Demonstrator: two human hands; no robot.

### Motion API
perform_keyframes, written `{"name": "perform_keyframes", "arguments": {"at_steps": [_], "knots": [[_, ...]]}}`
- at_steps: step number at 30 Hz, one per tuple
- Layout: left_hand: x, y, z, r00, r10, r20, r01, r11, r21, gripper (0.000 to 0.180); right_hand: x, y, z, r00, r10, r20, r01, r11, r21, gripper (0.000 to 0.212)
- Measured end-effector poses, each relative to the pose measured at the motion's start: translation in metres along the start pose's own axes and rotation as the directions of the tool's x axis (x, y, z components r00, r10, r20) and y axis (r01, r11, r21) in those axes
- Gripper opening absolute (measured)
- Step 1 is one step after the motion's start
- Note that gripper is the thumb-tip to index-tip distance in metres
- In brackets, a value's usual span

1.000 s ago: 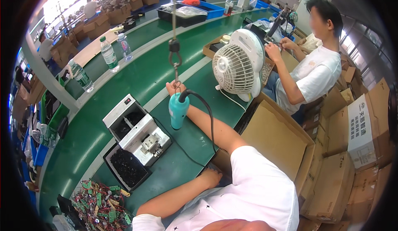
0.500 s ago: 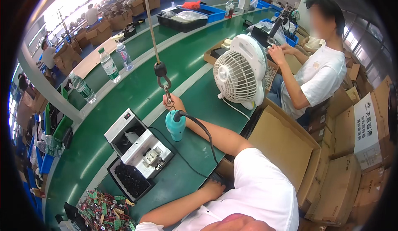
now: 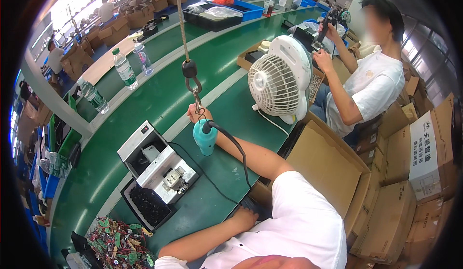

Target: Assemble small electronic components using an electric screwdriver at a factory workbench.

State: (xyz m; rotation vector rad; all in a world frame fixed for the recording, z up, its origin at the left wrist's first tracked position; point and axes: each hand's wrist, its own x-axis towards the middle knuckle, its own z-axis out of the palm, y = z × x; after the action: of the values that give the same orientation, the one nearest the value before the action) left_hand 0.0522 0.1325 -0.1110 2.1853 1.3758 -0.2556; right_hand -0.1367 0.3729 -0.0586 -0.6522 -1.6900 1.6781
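Note:
My left hand point(image 3: 245, 218) rests low against dark clothing at the near table edge, fingers lying loosely with nothing visible in them. My right arm stretches across the green table, and my right hand point(image 3: 192, 111) lies behind a metal hook and a hanging teal electric screwdriver point(image 3: 205, 138). The hook partly covers those fingers, so their grip is hidden. A cable runs from the screwdriver's top. Left of it stands a white and black screw feeder point(image 3: 159, 165) with a small metal fixture on its front. Beside that machine, a black tray point(image 3: 170, 214) holds small dark parts.
A heap of wired green circuit boards point(image 3: 115, 242) lies at lower left. A white fan point(image 3: 279, 78) stands at right, near a co-worker point(image 3: 371, 85). Bottles point(image 3: 125, 69) line the far side of the green conveyor point(image 3: 159, 105). Cardboard boxes point(image 3: 386, 220) are stacked at right.
The view has shifted slightly, with the machine and screwdriver sitting a little higher in it. The co-worker has raised one hand to an upright dark tool. My hands have hardly moved.

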Motion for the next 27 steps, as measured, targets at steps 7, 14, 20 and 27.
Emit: {"name": "perform_keyframes", "arguments": {"at_steps": [7,14,20,27], "knots": [[0.0,-0.001,0.002,1.0,0.004,0.001,-0.004,1.0,0.001,0.028,-0.006,-0.007,0.0,0.999,-0.02,0.025,0.02,1.0,-0.008,0.032],[0.0,-0.001,0.0,1.0,0.015,0.014,-0.015,1.0,-0.002,0.028,-0.01,-0.014,-0.003,0.994,-0.103,0.044,0.102,0.994,0.037,0.032],[0.0,-0.001,0.002,1.0,0.008,0.004,-0.008,1.0,0.009,0.028,-0.013,-0.02,-0.002,0.989,-0.144,0.034,0.144,0.989,-0.015,0.031],[-0.001,0.0,-0.001,1.0,0.011,0.018,-0.011,1.0,0.009,0.028,-0.015,-0.024,-0.001,0.992,-0.123,0.003,0.123,0.991,-0.052,0.031]]}}
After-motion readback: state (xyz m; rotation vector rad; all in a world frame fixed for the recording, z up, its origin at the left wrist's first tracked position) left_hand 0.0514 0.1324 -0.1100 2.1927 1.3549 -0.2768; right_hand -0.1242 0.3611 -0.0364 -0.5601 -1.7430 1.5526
